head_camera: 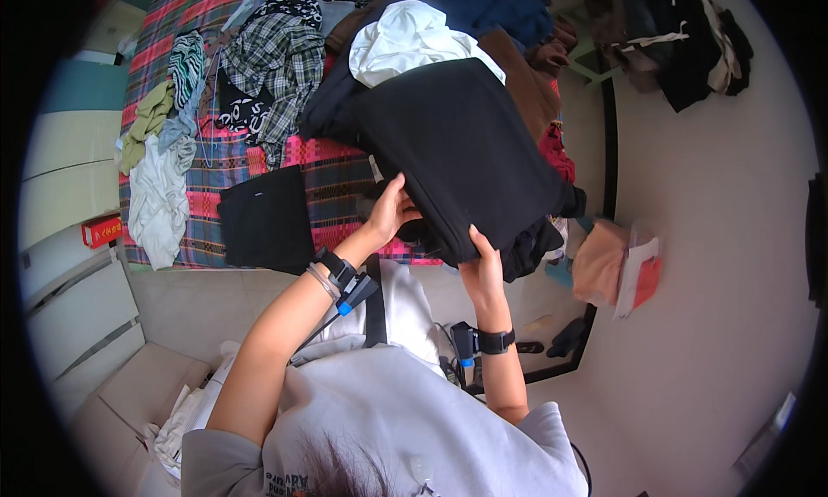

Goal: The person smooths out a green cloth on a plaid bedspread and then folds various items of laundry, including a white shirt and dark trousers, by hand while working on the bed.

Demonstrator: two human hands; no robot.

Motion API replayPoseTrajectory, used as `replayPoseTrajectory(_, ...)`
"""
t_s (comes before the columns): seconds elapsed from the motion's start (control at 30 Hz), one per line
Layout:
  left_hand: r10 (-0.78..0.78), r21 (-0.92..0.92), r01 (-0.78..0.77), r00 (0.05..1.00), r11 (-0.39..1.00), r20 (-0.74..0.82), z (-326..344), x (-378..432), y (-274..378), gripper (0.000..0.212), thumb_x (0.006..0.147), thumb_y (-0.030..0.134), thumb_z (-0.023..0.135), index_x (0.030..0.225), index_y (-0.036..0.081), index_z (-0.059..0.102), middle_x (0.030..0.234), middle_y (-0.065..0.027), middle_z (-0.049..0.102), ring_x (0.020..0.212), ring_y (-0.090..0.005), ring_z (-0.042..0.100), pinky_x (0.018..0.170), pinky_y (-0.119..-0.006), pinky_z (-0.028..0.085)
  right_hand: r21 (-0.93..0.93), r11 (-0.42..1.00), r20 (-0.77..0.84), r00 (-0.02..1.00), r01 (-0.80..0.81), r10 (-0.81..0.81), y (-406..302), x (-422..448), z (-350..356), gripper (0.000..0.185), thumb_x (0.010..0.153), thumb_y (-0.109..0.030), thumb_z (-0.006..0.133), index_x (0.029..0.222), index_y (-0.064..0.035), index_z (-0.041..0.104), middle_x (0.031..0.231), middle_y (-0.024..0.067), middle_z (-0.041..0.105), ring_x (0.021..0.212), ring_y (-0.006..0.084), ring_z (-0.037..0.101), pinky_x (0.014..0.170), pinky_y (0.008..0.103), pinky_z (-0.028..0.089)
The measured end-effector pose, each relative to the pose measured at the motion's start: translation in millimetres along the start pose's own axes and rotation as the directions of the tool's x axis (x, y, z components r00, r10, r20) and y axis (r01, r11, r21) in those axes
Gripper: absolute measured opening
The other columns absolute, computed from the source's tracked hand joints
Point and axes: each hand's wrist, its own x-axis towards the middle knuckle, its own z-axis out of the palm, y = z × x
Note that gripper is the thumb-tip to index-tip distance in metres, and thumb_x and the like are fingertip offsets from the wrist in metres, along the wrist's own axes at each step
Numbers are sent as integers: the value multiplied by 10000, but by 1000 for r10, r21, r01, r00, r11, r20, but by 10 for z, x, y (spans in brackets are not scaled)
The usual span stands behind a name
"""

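Note:
A folded black garment (462,154) is held up over the bed by both of my hands. My left hand (392,211) grips its near left edge, and my right hand (481,264) grips the near right corner with the thumb on top; the fingers beneath are mostly hidden. Behind the garment lies a bunched white cloth (414,41). Another folded black garment (268,219) lies flat on the plaid bedspread (330,206), to the left of my hands. More dark clothing (533,248) shows under the held one.
A plaid shirt (278,63) and a white garment (158,202) lie crumpled on the bed's left part. Brown cloth (517,76) and navy cloth (498,15) are heaped behind. A red box (101,231) is at the left; bagged items (614,264) stand right of the bed.

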Motion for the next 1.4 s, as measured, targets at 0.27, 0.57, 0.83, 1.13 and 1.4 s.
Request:
replayPoseTrajectory(0.27, 261, 567, -407, 909, 716, 323, 500, -319, 291, 383, 762, 255, 636, 976, -50, 549, 980, -107, 578, 921, -155, 535, 806, -262, 418, -216, 973, 49, 996, 81, -72, 12, -49, 219, 405, 837, -249, 537, 1164, -38, 425, 1033, 34, 519, 929, 145, 520, 787, 273, 429)
replayPoseTrajectory(0.57, 438, 541, -524, 851, 658, 291, 856, -284, 557, 239, 796, 154, 557, 865, -74, 567, 818, -74, 604, 753, -103, 545, 670, -265, 448, -425, 885, 302, 951, 192, -62, -261, -91, 239, 360, 896, -310, 428, 1045, 11, 498, 1046, 107, 523, 922, 197, 570, 772, 281, 456)
replayPoseTrajectory(0.83, 458, 236, -470, 882, 850, 107, 632, -637, 1419, 176, 797, 156, 522, 877, 7, 571, 819, -8, 582, 739, -87, 550, 688, -221, 436, -315, 785, 157, 844, 534, -512, -827, 2, -185, 156, 859, -152, 493, 904, -8, 531, 896, 94, 578, 815, 168, 591, 728, 253, 472)
replayPoseTrajectory(1.13, 238, 24, -237, 955, 971, -177, -573, -1472, 1087, 387, 838, 211, 510, 1142, -21, 454, 1119, -99, 523, 1032, -183, 507, 905, -329, 392, 24, 984, 407, 897, 175, -169, -522, 253, -393, 258, 870, -271, 392, 974, -71, 518, 951, -2, 553, 919, 118, 511, 830, 253, 371)
replayPoseTrajectory(1.4, 193, 145, -148, 905, 978, -378, -1051, -2023, 702, 527, 806, 226, 604, 1200, -50, 389, 1160, -125, 488, 1066, -202, 486, 909, -320, 392, -312, 887, 267, 865, -340, 425, 148, 517, -229, 480, 858, -462, 430, 1133, -72, 478, 1072, 50, 555, 980, 165, 521, 860, 295, 400)
